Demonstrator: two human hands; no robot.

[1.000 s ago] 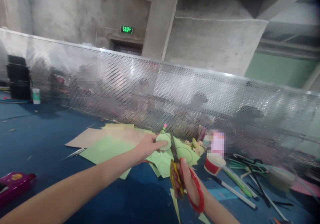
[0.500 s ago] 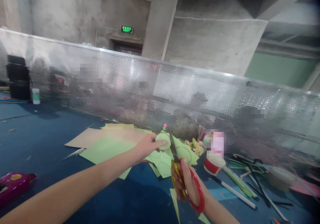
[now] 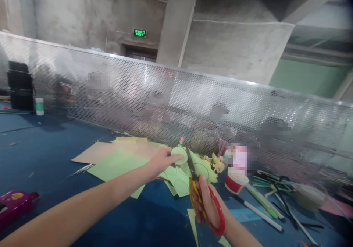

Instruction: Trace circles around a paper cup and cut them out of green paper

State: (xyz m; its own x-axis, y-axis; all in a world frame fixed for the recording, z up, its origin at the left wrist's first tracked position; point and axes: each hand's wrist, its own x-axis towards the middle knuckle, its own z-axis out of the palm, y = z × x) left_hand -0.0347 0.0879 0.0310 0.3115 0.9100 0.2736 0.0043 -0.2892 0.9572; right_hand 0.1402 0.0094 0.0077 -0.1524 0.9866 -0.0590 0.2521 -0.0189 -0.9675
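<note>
Well, green circle (image 3: pixel 178 151) juts beyond left grip (image 3: pixel 162 160); right grip (image 3: pixel 209 197) holds scissors (image 3: pixel 192 169).

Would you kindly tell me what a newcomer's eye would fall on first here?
Probably the red-and-yellow scissors in the right hand, beside the pale green paper circle pinched in the left hand. Next, perhaps, the glowing green exit sign above the doorway, near the top.

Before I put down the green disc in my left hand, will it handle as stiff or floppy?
The green disc should mostly hold its shape: it looks flat though your left hand pinches it at one side. It seems to be paper, so it's likely very light and easily creased.
</note>
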